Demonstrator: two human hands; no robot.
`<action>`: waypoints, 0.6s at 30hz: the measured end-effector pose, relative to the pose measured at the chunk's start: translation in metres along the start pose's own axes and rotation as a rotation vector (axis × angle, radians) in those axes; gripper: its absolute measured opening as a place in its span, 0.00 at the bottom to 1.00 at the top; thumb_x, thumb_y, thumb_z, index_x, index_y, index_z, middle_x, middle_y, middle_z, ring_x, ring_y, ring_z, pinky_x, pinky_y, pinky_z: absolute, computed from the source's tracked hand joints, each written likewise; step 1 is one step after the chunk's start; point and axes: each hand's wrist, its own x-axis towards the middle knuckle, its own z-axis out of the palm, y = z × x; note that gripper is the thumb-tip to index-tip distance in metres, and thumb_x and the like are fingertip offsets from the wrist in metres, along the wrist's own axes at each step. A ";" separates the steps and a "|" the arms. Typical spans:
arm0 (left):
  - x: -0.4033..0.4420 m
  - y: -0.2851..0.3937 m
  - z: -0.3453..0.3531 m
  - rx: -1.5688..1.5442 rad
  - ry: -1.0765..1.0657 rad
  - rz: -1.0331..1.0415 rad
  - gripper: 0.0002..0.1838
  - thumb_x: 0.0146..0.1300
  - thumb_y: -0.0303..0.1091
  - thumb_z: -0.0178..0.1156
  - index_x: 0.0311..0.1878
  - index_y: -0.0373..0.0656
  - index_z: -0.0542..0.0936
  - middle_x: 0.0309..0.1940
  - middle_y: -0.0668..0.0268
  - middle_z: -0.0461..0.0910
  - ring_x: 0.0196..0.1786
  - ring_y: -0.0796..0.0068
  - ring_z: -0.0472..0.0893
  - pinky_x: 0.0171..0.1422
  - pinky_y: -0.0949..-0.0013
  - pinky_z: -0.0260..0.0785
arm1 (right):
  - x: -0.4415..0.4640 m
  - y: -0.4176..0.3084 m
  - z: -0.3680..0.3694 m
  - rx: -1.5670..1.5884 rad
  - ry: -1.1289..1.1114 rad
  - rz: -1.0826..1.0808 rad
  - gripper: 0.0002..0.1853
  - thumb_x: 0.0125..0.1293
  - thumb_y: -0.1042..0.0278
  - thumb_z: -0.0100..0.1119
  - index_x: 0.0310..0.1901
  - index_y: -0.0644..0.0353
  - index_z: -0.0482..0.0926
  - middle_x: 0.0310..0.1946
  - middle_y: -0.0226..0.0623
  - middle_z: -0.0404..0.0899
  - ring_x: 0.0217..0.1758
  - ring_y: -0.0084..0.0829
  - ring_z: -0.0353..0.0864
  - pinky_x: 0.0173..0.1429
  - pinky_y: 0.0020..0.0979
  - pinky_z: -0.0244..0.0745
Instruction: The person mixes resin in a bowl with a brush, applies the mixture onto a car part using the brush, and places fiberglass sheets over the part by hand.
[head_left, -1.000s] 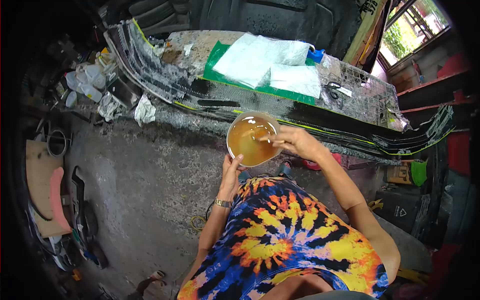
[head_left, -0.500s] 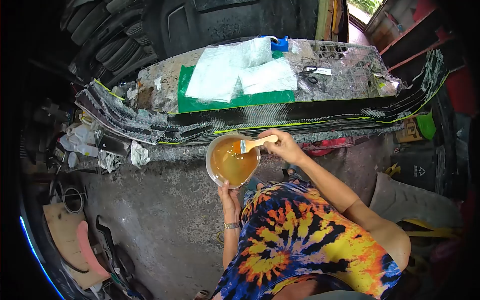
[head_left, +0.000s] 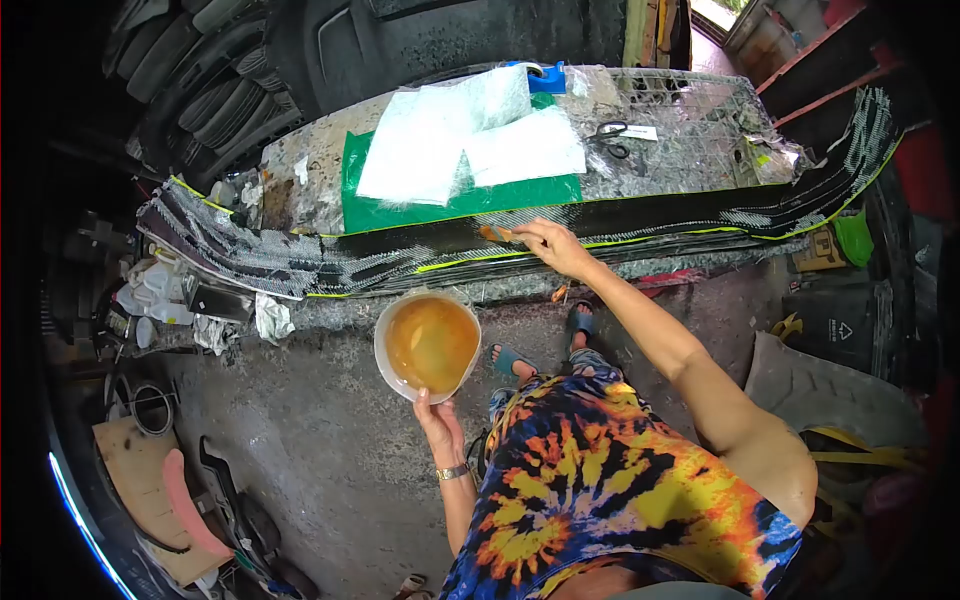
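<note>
My left hand grips the lower edge of a round white tub that holds amber liquid. In my right hand is a brush, its bristles at the surface of a long black woven-fibre part with yellow-green edges. The hand covers most of the brush's handle. Behind the long part, white fibre mat pieces lie on a green sheet. Black scissors rest to the right of them.
A blue tape dispenser stands at the back of the worktable. Plastic bottles and crumpled paper are at the left. A cardboard box and a green bag sit at the right.
My right hand has lifted the brush out of the tub and moved it forward to the black part. The tub, in my left hand, has shifted left and slightly down.
</note>
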 end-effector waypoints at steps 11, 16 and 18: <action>-0.016 -0.015 0.015 0.025 -0.022 -0.015 0.36 0.60 0.50 0.60 0.66 0.42 0.62 0.61 0.60 0.68 0.59 0.65 0.72 0.57 0.58 0.70 | -0.051 0.061 -0.040 0.076 0.178 0.144 0.12 0.63 0.72 0.54 0.47 0.65 0.79 0.36 0.44 0.78 0.36 0.42 0.78 0.42 0.34 0.72; -0.014 -0.015 0.021 0.030 -0.025 -0.023 0.36 0.60 0.48 0.60 0.66 0.41 0.61 0.61 0.60 0.68 0.59 0.66 0.71 0.57 0.59 0.70 | -0.075 0.079 -0.055 0.142 0.329 0.205 0.10 0.64 0.71 0.55 0.45 0.64 0.80 0.31 0.43 0.80 0.32 0.32 0.80 0.37 0.31 0.72; -0.023 -0.027 0.033 0.028 -0.034 -0.018 0.36 0.60 0.48 0.60 0.67 0.41 0.61 0.61 0.60 0.68 0.60 0.66 0.71 0.58 0.58 0.69 | -0.093 0.089 -0.076 0.125 0.364 0.238 0.10 0.64 0.70 0.56 0.45 0.63 0.80 0.29 0.42 0.80 0.30 0.30 0.79 0.36 0.31 0.71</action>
